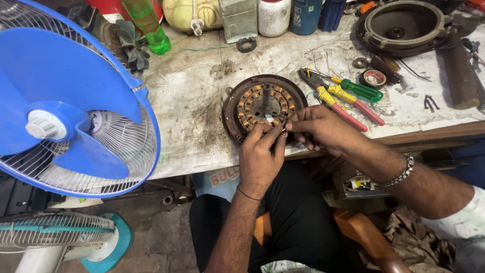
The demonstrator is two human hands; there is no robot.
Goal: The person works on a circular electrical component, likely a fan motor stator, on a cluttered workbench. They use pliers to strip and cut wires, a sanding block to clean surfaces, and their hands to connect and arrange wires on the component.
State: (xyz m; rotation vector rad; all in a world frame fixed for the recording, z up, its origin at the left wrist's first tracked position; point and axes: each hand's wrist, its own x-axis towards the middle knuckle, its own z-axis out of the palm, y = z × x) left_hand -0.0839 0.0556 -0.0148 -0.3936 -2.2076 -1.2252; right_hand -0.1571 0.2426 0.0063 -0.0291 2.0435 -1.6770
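Observation:
A round brown fan motor [262,103] with copper windings and a centre shaft lies near the front edge of the workbench [192,101]. My left hand [260,156] rests its fingertips on the motor's near rim. My right hand [318,129] comes in from the right, and its thumb and fingers pinch something small at that rim, next to my left fingertips. What is pinched is too small to name; it looks like a thin wire. A metal bracelet is on my right wrist.
Red-and-yellow pliers [336,101] and a green screwdriver [361,90] lie right of the motor, with a tape roll [374,78] behind. A blue table fan [70,101] stands at the left. Jars, bottles and a dark round housing [401,25] line the back.

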